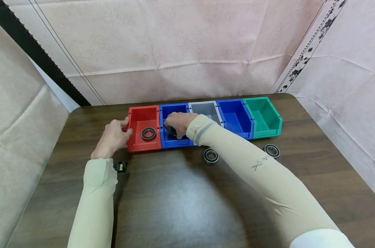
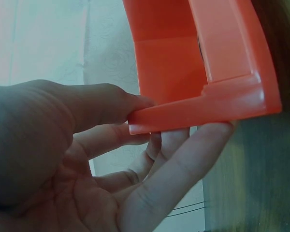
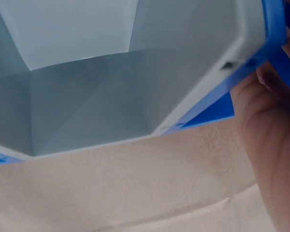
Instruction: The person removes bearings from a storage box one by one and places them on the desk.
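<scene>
My left hand (image 1: 113,137) pinches the left wall of the red bin (image 1: 144,147); in the left wrist view, its thumb lies against the rim (image 2: 183,112) with the fingers on the other side. One bearing (image 1: 143,134) lies inside that bin. My right hand (image 1: 181,123) reaches down into the neighbouring blue bin (image 1: 176,143) and holds a bearing (image 1: 173,131), partly hidden by the fingers. In the right wrist view, the hand (image 3: 268,125) shows only at the edge, beyond the grey bin (image 3: 87,106).
Right of the grey bin, a second blue bin (image 1: 237,117) and a green bin (image 1: 264,119) complete the row. Two more bearings lie on the wooden table (image 1: 162,206): one bearing (image 1: 205,156) before the grey bin, another bearing (image 1: 277,151) by the right forearm.
</scene>
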Motion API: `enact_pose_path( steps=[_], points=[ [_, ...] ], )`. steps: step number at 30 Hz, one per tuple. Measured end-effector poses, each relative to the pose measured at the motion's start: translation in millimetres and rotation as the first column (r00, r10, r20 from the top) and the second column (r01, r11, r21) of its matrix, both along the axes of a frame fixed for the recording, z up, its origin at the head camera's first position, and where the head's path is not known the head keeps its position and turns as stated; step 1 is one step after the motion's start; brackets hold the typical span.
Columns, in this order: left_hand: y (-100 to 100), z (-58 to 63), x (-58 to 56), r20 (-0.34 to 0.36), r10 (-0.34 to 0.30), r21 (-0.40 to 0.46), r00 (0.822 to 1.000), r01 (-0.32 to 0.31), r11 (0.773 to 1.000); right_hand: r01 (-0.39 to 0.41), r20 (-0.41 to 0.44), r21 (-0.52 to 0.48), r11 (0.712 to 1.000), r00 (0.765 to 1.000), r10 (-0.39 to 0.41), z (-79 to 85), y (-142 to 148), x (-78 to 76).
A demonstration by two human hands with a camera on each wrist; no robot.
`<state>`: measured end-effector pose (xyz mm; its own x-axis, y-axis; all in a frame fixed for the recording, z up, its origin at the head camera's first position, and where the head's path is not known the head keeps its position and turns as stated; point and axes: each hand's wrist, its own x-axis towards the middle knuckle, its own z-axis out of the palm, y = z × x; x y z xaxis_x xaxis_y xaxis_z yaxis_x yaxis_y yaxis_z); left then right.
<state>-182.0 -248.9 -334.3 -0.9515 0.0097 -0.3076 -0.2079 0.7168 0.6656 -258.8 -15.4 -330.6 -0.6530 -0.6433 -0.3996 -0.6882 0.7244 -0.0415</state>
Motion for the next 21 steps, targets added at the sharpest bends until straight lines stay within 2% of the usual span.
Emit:
enact_pose_path(
  steps=[14, 21],
  points=[
    [0, 0.1, 0.8, -0.005, 0.000, 0.010, 1.000, 0.000, 1.000, -0.029, -0.008, 0.023, 0.999, 1.000, 0.029, 23.1, 3, 6.3],
    [-1, -1.3, 0.6, 0.001, -0.001, 0.009, 1.000, 0.001, 1.000, -0.062, -0.005, 0.003, 0.998, 0.998, 0.062, 32.3, 4, 11.6]
  ],
)
